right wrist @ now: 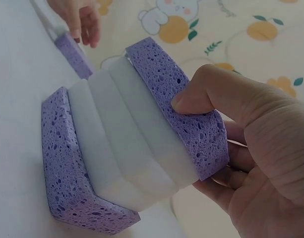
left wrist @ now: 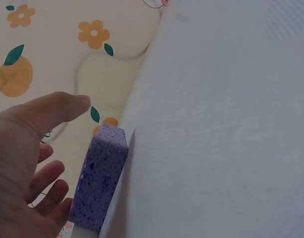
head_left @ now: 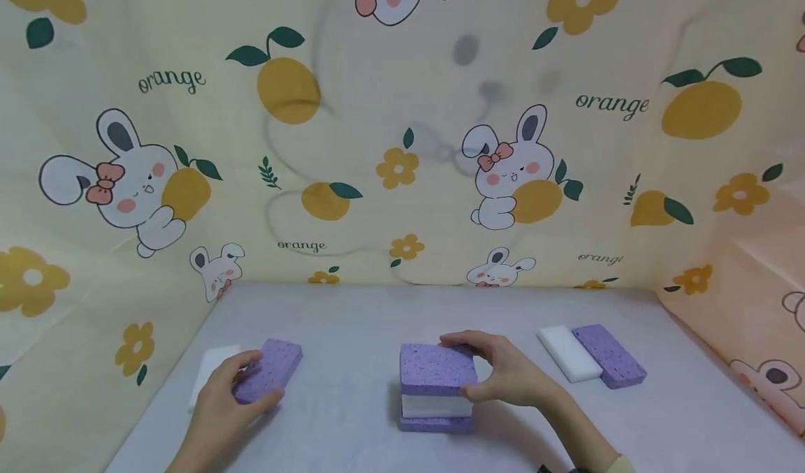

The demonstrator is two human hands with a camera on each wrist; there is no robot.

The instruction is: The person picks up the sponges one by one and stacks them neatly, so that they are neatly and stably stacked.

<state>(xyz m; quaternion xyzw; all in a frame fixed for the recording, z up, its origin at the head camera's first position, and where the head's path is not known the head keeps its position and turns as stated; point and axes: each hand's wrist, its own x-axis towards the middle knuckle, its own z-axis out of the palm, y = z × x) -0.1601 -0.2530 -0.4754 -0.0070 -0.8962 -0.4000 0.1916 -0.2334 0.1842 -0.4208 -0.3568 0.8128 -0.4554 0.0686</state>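
Observation:
In the head view my right hand (head_left: 506,368) grips the top purple sponge (head_left: 437,368) of a stack, thumb at the near side and fingers at the far side. Beneath it lie several white sponge blocks (right wrist: 124,131), with another purple sponge (right wrist: 75,163) at the bottom on the table. At the left, my left hand (head_left: 226,399) is spread over a flat purple sponge (head_left: 273,368). The left wrist view shows the left thumb apart from that sponge, with loosely bent fingers beside its edge.
A white block (head_left: 214,368) lies beside the left purple sponge, partly behind the hand. To the right of the stack, another white block (head_left: 569,353) and a purple sponge (head_left: 608,355) lie side by side. Printed cloth (head_left: 352,144) rises behind the white table (head_left: 352,319).

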